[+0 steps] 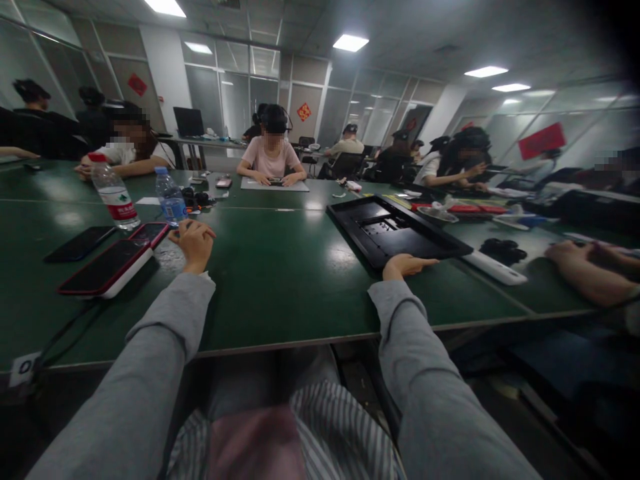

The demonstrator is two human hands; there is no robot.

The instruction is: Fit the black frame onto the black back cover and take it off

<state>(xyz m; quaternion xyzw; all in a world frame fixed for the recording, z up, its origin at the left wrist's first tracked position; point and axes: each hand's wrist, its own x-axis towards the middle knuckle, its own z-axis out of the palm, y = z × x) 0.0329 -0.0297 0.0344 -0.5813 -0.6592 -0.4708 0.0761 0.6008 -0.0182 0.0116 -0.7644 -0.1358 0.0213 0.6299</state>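
Note:
My right hand (404, 265) is at the near edge of a shallow black rectangular panel (356, 235), which has a raised rim and a cut-out with small fittings in its middle. The fingers point right along that edge and seem to grip it; part of them is hidden beneath. My left hand (194, 241) is over the table in front of a small blue-capped water bottle (171, 197). Its fingers are loosely bent and apart, with nothing visible in them. Left of it lie a red-edged phone-like device (107, 268) on a white base and a dark phone (80, 244).
On the green table (270, 287) a larger red-capped bottle (113, 193) stands at the left. A white bar-shaped item (497, 268) and a black clustered object (503, 251) lie right of the panel. Another person's hands (585, 263) are at far right; a person (273, 157) sits opposite.

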